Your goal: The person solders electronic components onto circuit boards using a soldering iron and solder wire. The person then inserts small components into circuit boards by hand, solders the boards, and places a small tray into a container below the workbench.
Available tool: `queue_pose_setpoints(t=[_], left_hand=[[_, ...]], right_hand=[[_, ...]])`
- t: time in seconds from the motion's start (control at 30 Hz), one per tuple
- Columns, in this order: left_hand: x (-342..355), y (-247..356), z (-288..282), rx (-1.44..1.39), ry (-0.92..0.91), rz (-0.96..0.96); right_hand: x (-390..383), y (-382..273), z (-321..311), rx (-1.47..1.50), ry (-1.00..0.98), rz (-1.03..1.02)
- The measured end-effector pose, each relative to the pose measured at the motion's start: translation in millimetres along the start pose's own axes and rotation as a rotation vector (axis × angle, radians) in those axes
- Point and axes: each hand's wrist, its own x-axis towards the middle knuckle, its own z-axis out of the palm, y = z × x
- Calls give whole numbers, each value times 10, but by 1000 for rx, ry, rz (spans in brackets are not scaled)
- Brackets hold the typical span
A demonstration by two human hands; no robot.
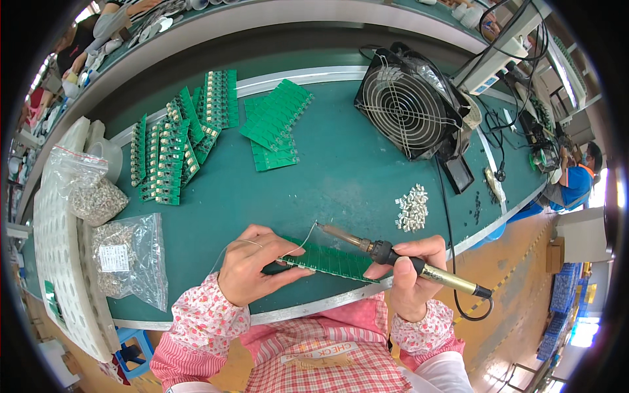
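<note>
Beyond board (334,261) and green tabletop (341,180), orange floor (506,257).

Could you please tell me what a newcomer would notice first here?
Probably the black fan with a round wire guard, upper right on the green tabletop. Then the black-and-gold soldering iron in the right hand, lower centre, near the green circuit board in the left hand.

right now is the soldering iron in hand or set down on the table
In hand: the right hand holds the soldering iron between thumb and fingers, with its tip pointing to the left.
</note>
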Motion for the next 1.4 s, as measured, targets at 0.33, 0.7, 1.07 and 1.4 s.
queue_pose_setpoints(t=[0.33, 0.7, 1.07, 1.4], left_hand=[[-12, 10, 16, 15, 18, 19], [-38, -17, 27, 20, 19, 42], [-35, -18, 12, 29, 19, 44], [19, 13, 22, 19, 39, -19]], right_hand=[[-144, -21, -102, 90, 56, 314], [-109, -47, -59, 111, 53, 348], [-105, -74, -51, 78, 84, 400], [-160, 4, 71, 47, 254, 240]])
